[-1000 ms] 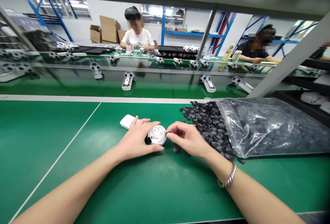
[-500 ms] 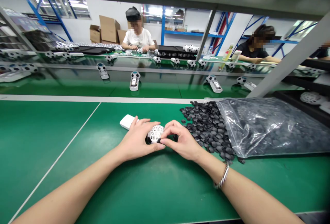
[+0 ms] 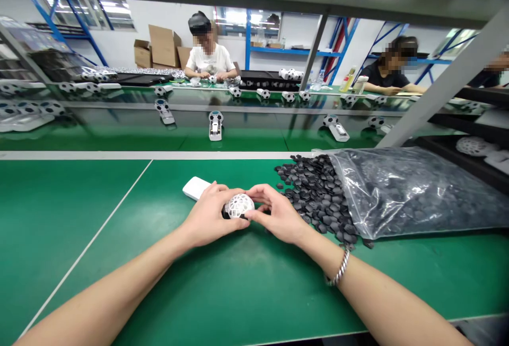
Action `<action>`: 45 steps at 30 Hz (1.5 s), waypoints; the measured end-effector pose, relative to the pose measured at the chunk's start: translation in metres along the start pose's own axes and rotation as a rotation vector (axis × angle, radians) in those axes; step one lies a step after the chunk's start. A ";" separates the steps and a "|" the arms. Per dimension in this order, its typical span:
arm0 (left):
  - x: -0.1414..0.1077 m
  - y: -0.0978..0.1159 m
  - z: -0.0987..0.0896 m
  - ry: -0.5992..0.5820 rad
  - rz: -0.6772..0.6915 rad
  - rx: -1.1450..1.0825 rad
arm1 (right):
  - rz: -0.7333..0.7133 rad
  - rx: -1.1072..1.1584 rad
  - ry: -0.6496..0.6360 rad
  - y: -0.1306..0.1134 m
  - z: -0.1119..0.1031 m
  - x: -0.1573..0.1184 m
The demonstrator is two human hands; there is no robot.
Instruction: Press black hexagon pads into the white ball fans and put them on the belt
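A white plastic housing (image 3: 239,206) with a round, football-patterned lattice head lies between my hands, its flat handle (image 3: 196,188) pointing to the upper left. My left hand (image 3: 210,212) is wrapped around the head from the left, thumb along the near side. My right hand (image 3: 277,213) closes on the head's right side, with its thumb pressing at the lower edge. A black piece (image 3: 243,217) shows beside that thumb; other dark patches are mostly covered by fingers. Loose black plastic pieces (image 3: 318,192) are heaped just beyond my right hand.
A clear plastic bag (image 3: 417,192) of black pieces lies at right, beside black trays (image 3: 441,149). Behind the white ledge, a belt (image 3: 262,133) carries white housings with football heads (image 3: 215,126). A slanted metal post (image 3: 441,80) rises at right. Co-workers (image 3: 210,59) sit across.
My right fingers have shifted from pinching at the head's edge to reaching around its far right side, thumb still at the lower edge. The belt's housings have moved slightly right.
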State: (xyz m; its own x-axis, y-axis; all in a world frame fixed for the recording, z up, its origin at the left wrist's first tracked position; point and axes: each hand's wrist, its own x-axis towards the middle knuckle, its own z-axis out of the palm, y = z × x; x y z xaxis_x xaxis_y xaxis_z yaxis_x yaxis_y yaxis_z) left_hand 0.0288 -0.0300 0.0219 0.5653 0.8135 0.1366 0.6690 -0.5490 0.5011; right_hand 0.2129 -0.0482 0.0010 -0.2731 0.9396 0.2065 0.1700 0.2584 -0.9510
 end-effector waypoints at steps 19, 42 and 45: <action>-0.012 0.011 0.014 0.005 -0.053 -0.136 | 0.041 -0.949 0.053 0.010 -0.030 0.007; -0.006 0.003 0.001 -0.123 0.093 -0.281 | -0.207 -0.292 -0.087 -0.020 -0.018 -0.008; -0.007 0.003 0.001 -0.118 0.092 -0.288 | -0.261 -0.320 -0.153 -0.020 -0.017 -0.008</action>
State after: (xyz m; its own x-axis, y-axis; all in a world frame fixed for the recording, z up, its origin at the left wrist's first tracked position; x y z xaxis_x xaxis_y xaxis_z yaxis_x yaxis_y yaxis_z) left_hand 0.0277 -0.0375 0.0215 0.6804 0.7259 0.1005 0.4579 -0.5282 0.7151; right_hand 0.2274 -0.0572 0.0225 -0.4785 0.7958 0.3712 0.3549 0.5620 -0.7471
